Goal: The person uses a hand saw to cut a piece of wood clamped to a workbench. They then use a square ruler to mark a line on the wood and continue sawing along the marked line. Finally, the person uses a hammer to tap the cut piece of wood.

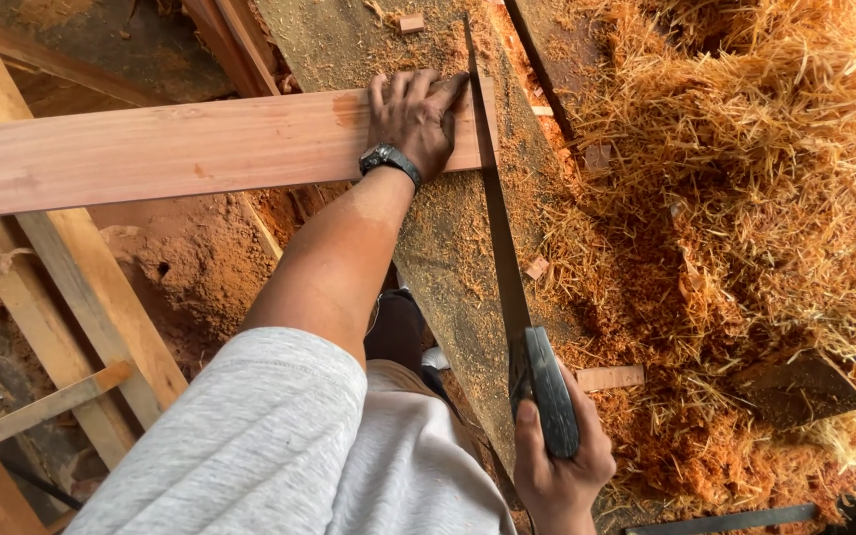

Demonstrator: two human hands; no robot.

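While left hand [413, 119] presses reddish plank [180, 149] flat, right hand's [557, 466] grip clenched on handsaw [507, 258], blade beside plank's end.

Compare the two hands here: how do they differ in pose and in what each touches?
The left hand lies flat, fingers spread, on the reddish plank; the right hand is curled round the dark saw handle. The left wears a wristwatch; the right wrist is out of view. Both are bare.

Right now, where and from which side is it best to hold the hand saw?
Probably by its dark handle, from the near end, as the right hand does. The thin blade runs away toward the reddish plank, which the left hand presses down.
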